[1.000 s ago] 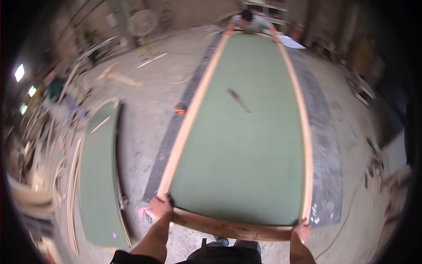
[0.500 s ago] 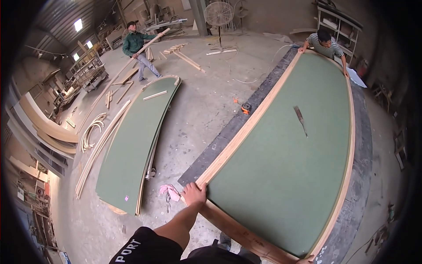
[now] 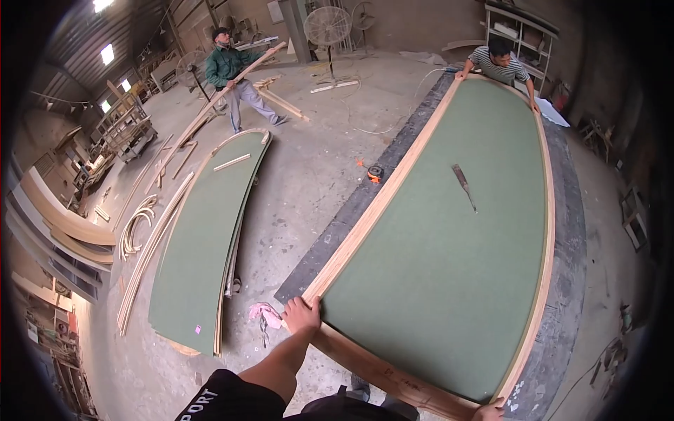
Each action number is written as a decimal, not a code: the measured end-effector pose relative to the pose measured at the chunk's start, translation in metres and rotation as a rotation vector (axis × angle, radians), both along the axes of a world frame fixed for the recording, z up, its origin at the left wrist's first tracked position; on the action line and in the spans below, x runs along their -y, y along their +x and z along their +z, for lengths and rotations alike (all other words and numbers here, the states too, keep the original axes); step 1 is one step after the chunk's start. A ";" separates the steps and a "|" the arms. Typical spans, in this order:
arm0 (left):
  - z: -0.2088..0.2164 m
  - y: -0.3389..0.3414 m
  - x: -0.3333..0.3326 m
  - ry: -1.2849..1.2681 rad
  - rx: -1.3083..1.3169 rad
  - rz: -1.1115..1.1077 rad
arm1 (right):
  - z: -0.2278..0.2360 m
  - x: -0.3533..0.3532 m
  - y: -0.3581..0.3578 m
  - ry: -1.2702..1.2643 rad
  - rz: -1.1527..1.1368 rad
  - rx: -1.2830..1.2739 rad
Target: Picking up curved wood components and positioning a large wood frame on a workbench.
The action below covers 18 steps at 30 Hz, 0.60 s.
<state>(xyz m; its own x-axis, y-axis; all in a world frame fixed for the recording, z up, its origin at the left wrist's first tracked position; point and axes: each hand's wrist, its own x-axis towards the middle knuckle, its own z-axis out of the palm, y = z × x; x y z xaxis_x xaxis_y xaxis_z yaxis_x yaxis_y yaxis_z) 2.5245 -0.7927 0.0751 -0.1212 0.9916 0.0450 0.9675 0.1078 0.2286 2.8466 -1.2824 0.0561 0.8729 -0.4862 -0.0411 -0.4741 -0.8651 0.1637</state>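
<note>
A large green panel [image 3: 435, 245] with a pale wooden frame [image 3: 358, 242] round its edge lies in front of me, its far end rounded. My left hand [image 3: 302, 316] is closed over the frame's near left corner. At the near right corner my right hand [image 3: 489, 410], partly cut off by the lower edge, grips the frame. A slim tool like a chisel [image 3: 465, 188] rests on the panel. At the far end a person in a striped shirt [image 3: 500, 64] has both hands on the frame.
Under the frame is a dark worktop [image 3: 569, 281] with a tape measure [image 3: 375, 173] at its left. A stack of green panels [image 3: 203, 245] lies on the left, beside wood strips [image 3: 151, 256]. A person in green [image 3: 242, 77] carries a long strip. A pink cloth [image 3: 264, 313] is near my left hand.
My view has swung a little, so most things sit further left. Both hands stay on the frame's corners. The person in green has moved, still holding the long strip.
</note>
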 end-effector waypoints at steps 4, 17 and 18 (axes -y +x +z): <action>-0.003 0.005 0.000 0.018 0.004 -0.003 | 0.003 0.009 0.007 0.121 -0.038 -0.070; -0.004 0.004 0.000 0.002 -0.007 0.014 | 0.015 -0.008 0.003 0.042 -0.109 -0.045; -0.005 0.001 0.000 0.004 -0.010 0.013 | 0.020 -0.011 0.001 0.044 -0.110 -0.048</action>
